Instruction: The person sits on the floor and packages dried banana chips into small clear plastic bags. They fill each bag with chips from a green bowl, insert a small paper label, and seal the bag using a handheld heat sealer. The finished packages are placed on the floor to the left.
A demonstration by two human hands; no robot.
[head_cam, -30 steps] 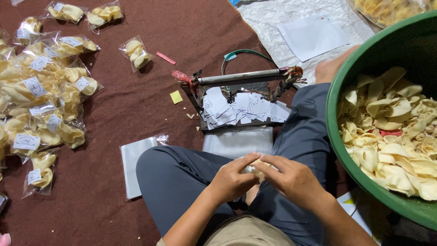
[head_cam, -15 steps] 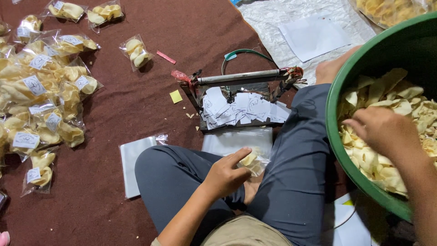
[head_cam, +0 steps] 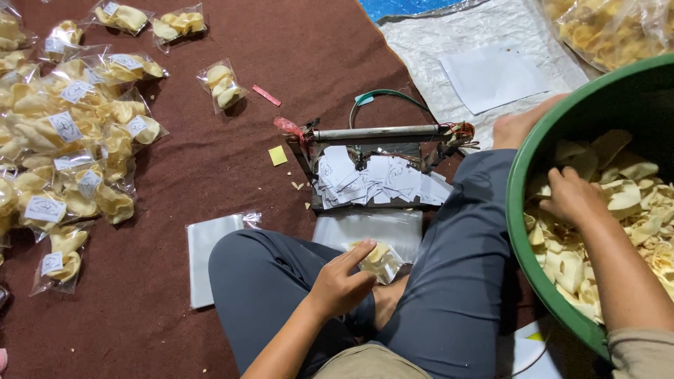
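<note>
Left hand (head_cam: pixel 340 284) grip closed on clear chip bag (head_cam: pixel 379 258); right hand (head_cam: pixel 572 196) loose among basin chips (head_cam: pixel 632 210).

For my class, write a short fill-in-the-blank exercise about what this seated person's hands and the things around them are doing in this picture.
1. The right hand reaches into a large ____ basin full of pale crackers.
2. The left hand holds a small clear ____ with a few crackers in it.
3. The filled packets lie in a heap on the ____ mat.
4. White paper labels are piled under a metal ____ of the sealing tool.

Missing words: green; bag; brown; bar
</note>
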